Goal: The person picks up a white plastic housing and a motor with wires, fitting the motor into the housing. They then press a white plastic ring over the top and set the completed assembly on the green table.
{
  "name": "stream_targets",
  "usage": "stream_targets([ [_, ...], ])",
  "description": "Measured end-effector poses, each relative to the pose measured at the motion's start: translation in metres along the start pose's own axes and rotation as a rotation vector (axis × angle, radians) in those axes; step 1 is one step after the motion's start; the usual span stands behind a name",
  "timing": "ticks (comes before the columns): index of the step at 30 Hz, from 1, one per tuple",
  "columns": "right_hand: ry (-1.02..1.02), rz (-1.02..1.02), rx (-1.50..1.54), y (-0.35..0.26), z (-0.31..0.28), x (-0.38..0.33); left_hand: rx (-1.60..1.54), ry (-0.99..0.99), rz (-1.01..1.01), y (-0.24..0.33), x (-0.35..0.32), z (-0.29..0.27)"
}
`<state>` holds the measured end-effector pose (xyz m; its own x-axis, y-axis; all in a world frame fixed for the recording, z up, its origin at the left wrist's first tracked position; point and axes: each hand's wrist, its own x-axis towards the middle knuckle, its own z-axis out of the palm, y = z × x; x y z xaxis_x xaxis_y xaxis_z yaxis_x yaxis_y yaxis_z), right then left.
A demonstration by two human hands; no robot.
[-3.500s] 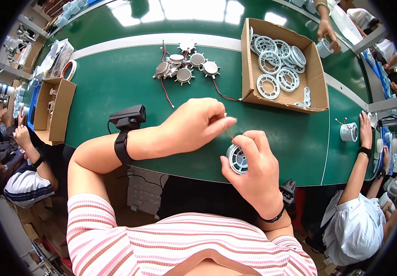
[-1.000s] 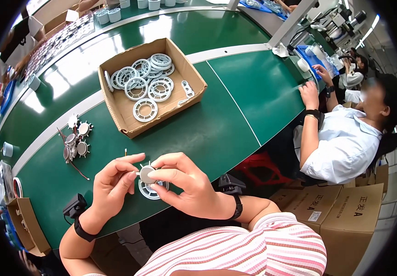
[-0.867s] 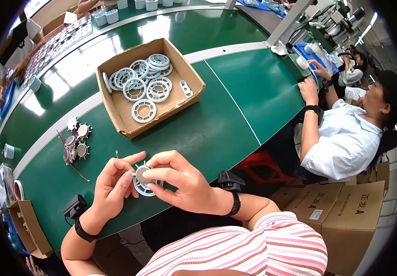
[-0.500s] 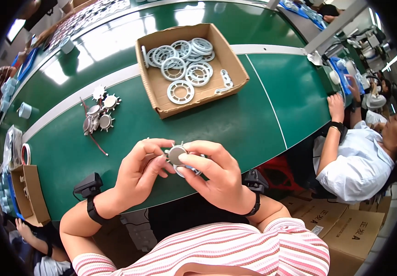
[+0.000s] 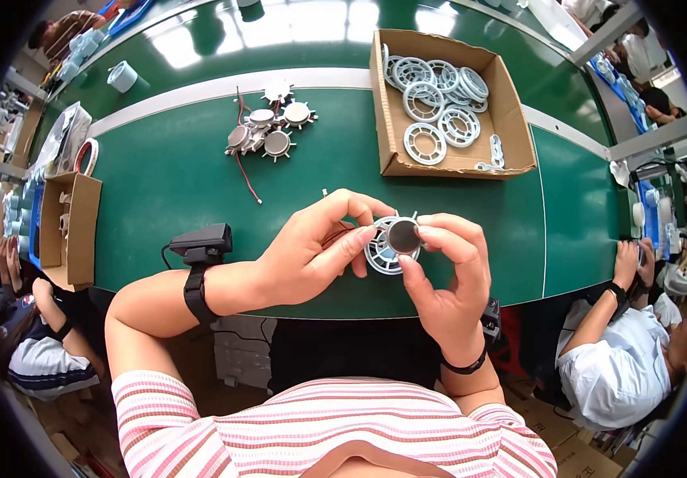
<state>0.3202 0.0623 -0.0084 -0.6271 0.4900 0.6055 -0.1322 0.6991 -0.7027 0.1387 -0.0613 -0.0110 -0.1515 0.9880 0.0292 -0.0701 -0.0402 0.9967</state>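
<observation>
Between my two hands are a light-blue spoked plastic ring [image 5: 381, 260] and a round grey metal-faced disc part [image 5: 404, 237] with small tabs, which overlaps the ring's right side. My left hand [image 5: 323, 247] pinches the ring's left edge with thumb and fingers, and a thin red wire [image 5: 334, 234] runs among those fingers. The thumb and fingers of my right hand [image 5: 453, 275] grip the disc part at its right edge. Whether the disc is seated in the ring cannot be told. Ahead on the green table lies a cluster of similar tabbed discs [image 5: 277, 143] with red wires.
A cardboard box [image 5: 464, 169] of light-blue rings stands far right of centre, with a small link-shaped piece [image 5: 496, 151] inside. Another box [image 5: 80, 231] is at the left, near a tape roll [image 5: 86, 157]. A light-blue cup [image 5: 122, 76] stands farther back. Co-workers sit on both sides.
The view has turned left, so the box and disc cluster appear farther right. The disc part now overlaps the ring's front, and more of the ring shows between my hands.
</observation>
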Motion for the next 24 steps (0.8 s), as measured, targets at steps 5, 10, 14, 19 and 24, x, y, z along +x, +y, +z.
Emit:
stream_targets([
  [5, -0.112, 0.084, -0.05, -0.016, -0.01, -0.001, -0.033, 0.046, 0.106, -0.011, -0.004, 0.005],
  [10, -0.138, 0.155, -0.031, -0.018, -0.01, 0.001, -0.052, 0.074, 0.106, -0.013, -0.003, 0.006],
  [14, -0.116, 0.14, -0.068, -0.019, -0.011, 0.005, -0.005, 0.035, -0.03, 0.0, 0.0, 0.001],
  [19, -0.125, 0.092, -0.123, -0.018, -0.015, 0.008, 0.008, 0.021, -0.033, 0.003, 0.001, 0.002],
  [24, -0.155, 0.161, -0.077, -0.014, -0.019, 0.009, -0.072, 0.011, -0.069, -0.002, 0.003, 0.003],
])
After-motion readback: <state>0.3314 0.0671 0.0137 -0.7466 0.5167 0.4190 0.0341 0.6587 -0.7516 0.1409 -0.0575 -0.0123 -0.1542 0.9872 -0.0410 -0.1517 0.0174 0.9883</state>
